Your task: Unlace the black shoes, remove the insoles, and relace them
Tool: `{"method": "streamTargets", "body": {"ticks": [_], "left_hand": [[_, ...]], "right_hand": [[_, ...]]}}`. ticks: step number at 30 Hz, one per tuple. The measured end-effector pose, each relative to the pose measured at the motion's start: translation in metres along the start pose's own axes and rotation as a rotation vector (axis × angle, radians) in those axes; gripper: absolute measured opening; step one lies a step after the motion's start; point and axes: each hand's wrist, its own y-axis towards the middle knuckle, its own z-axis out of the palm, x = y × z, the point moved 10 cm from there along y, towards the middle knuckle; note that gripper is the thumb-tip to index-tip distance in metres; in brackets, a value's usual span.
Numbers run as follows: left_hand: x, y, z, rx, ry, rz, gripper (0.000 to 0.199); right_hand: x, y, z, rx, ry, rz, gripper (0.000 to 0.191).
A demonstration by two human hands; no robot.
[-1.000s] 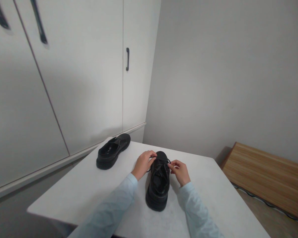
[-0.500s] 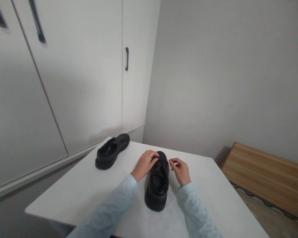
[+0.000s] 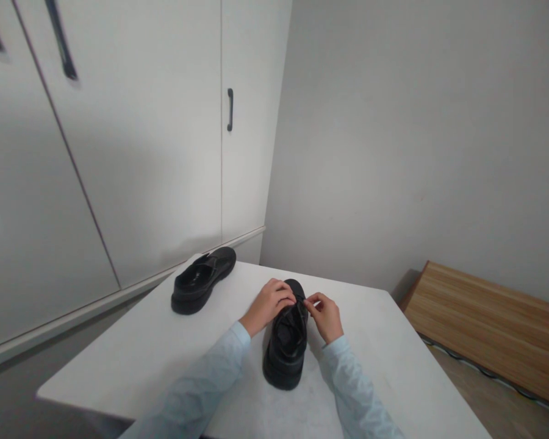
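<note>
A black lace-up shoe rests on the white table, its toe pointing away from me and its heel toward me. My left hand lies at the left of the shoe's front, fingers bent together over the lace area; what they pinch is too small to make out. From the right, my right hand meets the lacing with thumb and forefinger pinched, and the dark lace at the fingertips is hard to tell from the shoe. A second black shoe stands at the table's far left.
White cabinet doors with dark handles rise behind the table on the left. A grey wall is behind it on the right. A wood-grain board or bench stands beyond the table's right edge.
My right hand has moved left, from beside the shoe onto its lacing. My left fingers have closed further over the laces. The view has shifted slightly.
</note>
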Motion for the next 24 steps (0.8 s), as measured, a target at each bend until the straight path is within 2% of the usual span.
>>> {"method": "streamTargets", "body": {"ticks": [6, 12, 18, 24], "left_hand": [[-0.003, 0.003, 0.007, 0.096, 0.149, 0.035, 0.009], [-0.017, 0.006, 0.010, 0.141, 0.305, 0.077, 0.008], [-0.023, 0.011, 0.017, 0.177, 0.375, 0.068, 0.002], [-0.019, 0.013, 0.023, 0.206, 0.391, 0.010, 0.006]], "right_hand": [[0.013, -0.002, -0.003, -0.028, -0.118, -0.135, 0.023], [0.028, -0.007, 0.001, -0.007, -0.251, -0.276, 0.017], [0.037, -0.012, 0.007, 0.023, -0.342, -0.321, 0.018], [0.035, -0.012, 0.009, 0.038, -0.352, -0.320, 0.016]]}}
